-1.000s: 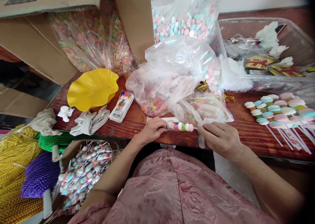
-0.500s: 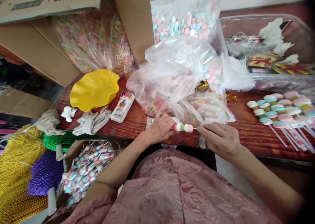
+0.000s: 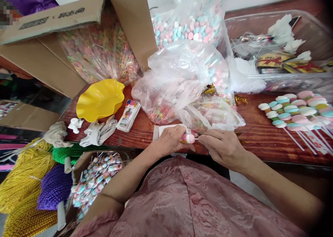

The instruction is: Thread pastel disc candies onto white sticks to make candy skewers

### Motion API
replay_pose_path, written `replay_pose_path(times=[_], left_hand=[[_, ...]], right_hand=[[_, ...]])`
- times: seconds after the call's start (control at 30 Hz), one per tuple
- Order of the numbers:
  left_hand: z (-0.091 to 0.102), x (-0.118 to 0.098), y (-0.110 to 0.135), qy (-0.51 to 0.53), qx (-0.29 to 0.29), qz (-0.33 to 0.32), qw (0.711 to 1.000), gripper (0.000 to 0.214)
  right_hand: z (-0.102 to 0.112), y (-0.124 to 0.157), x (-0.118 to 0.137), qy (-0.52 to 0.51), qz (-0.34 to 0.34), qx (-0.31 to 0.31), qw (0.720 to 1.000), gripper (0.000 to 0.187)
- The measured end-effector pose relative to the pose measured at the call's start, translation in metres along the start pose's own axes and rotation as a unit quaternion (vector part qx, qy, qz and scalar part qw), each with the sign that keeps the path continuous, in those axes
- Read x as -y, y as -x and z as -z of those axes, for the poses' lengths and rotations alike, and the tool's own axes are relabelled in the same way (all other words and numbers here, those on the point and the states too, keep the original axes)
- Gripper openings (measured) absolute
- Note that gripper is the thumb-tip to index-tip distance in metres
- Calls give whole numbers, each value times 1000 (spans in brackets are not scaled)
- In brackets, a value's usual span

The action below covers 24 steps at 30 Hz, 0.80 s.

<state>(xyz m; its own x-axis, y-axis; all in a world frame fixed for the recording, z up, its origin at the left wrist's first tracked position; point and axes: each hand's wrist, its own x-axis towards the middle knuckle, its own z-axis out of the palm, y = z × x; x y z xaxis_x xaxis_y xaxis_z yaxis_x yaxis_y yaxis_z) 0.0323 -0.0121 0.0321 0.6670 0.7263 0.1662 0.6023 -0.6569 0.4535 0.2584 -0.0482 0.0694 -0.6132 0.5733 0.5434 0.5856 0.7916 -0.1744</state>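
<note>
Over the front edge of the table, my left hand (image 3: 171,140) is closed around a candy skewer (image 3: 189,138); a pink and white end of the candy pokes out past the fingers, and the rest is covered. My right hand (image 3: 221,146) pinches the thin white stick that comes out of that end. Under and behind my left hand lies a stack of small clear wrappers (image 3: 161,128), partly hidden. Just beyond both hands, a crumpled plastic bag (image 3: 177,91) holds coloured gummy candy.
Finished candy skewers (image 3: 299,110) lie in a pile at the right. A clear plastic bin (image 3: 286,79) stands behind them. At the left are a yellow wavy dish (image 3: 100,100), a packet of cards (image 3: 129,115), a cardboard box (image 3: 59,13) and a carton of wrapped skewers (image 3: 97,181).
My left hand has slid over the candy, so less of it shows. Both hands have come a little closer together, and the whole view has shifted slightly.
</note>
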Motion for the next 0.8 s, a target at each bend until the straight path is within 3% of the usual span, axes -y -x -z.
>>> replay_pose_path(times=[0.27,0.37,0.47,0.63,0.7,0.8], left_hand=[[-11,-20,-12,101,28,48,993,25],[0,-22,-16,206,32,50,977,38],[20,-16,-17,374,39,71,924,65],[31,-2,-18,532,107,204,815,40],[24,-3,-18,566,69,238,786,37],[13,-12,-18,597,-36,271,755,38]], right_hand=[[-32,-14,4,-33,11,-14,999,24],[-31,-16,-4,-51,15,-18,998,23],[-19,-19,-16,-46,33,10,998,20],[0,-27,-26,-25,37,12,999,17],[2,-29,-26,-47,13,-6,999,13],[-1,-32,-21,-119,-33,-51,991,14]])
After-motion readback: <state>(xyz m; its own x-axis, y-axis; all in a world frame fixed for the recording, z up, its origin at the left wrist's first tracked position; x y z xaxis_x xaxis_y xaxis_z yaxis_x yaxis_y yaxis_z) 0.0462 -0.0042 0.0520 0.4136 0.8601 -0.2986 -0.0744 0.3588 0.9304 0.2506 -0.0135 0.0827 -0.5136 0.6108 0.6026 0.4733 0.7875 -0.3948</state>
